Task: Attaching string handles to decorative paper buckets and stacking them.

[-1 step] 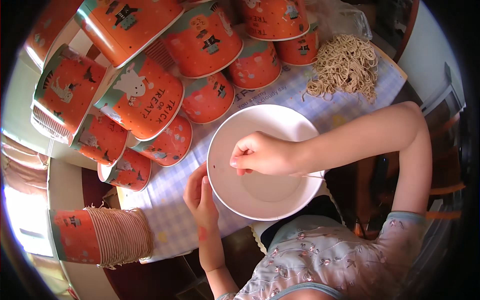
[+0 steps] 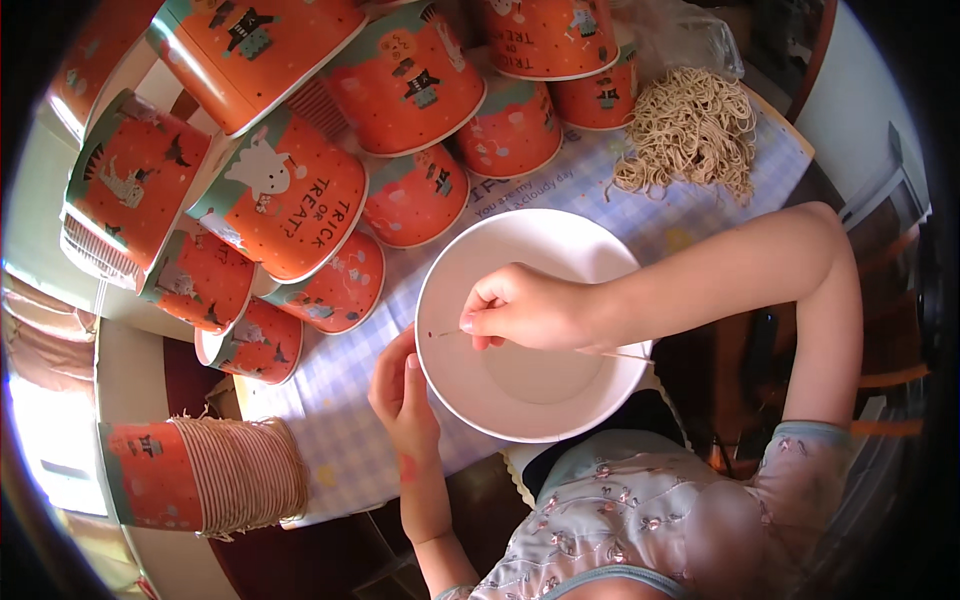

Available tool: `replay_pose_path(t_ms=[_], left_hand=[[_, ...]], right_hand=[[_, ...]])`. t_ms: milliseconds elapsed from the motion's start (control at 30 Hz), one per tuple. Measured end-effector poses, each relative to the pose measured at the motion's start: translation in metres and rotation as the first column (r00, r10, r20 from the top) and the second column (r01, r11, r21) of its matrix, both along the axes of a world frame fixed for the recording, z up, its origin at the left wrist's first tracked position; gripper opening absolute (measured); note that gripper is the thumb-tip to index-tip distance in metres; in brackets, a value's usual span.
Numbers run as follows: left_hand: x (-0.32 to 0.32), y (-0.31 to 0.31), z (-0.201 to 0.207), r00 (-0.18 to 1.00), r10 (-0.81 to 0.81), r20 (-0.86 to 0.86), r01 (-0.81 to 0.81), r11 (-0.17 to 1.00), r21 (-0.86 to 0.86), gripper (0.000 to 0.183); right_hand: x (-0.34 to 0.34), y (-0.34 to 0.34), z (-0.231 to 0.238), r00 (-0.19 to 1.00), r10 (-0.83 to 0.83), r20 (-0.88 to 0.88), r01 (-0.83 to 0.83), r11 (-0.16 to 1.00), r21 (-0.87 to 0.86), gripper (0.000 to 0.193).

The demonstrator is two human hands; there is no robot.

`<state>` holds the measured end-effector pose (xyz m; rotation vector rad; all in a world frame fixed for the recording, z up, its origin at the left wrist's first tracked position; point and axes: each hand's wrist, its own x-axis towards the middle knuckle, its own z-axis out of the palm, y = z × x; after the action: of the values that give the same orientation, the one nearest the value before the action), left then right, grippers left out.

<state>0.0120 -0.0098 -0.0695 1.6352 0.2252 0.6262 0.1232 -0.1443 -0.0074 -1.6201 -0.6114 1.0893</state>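
A round paper bucket (image 2: 540, 230) with a white inside faces up at the table's near edge, over my lap. Inside it, my right hand (image 2: 525, 308) pinches a thin beige string (image 2: 622, 354). The string's short tip points left from my fingertips, close to a small dark hole (image 2: 430, 335) in the bucket's left wall. Its tail runs out under my wrist to the right rim. My left hand (image 2: 402, 390) grips the bucket's left side from outside. Its thumb shows, while some fingertips are hidden behind the wall.
Orange patterned paper buckets (image 2: 290, 190) are stacked at the far left. A nested stack of buckets with strings (image 2: 245, 470) lies sideways at the near left. A tangled heap of beige string (image 2: 695, 130) and a clear plastic bag (image 2: 690, 40) lie at the back right on the checked tablecloth (image 2: 350, 430).
The string's tip now shows beyond my right fingertips, near the hole. Its tail reaches a little past the right rim. The bucket and my left hand have shifted very slightly.
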Motion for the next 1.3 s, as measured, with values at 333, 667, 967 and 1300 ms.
replay_pose_path(t_ms=[333, 667, 967, 1300], left_hand=[[0.003, -0.002, -0.007, 0.999, -0.031, 0.016, 0.031, 0.999, -0.008, 0.021], [0.003, -0.002, -0.008, 0.998, -0.042, 0.044, 0.040, 0.998, 0.045, 0.021], [0.002, -0.002, -0.010, 0.998, -0.041, 0.045, 0.038, 0.998, 0.056, 0.021], [0.003, -0.003, -0.008, 0.999, -0.035, 0.034, 0.034, 0.999, 0.042, 0.019]], right_hand=[[0.003, 0.008, -0.005, 0.992, -0.047, 0.120, 0.050, 0.999, -0.022, 0.020], [0.000, 0.011, -0.013, 0.981, -0.022, 0.194, 0.016, 0.999, 0.032, 0.019], [-0.001, 0.011, -0.013, 0.985, -0.060, 0.161, 0.057, 0.998, 0.025, 0.019], [0.000, 0.013, -0.016, 0.987, -0.037, 0.154, 0.036, 0.999, 0.009, 0.019]])
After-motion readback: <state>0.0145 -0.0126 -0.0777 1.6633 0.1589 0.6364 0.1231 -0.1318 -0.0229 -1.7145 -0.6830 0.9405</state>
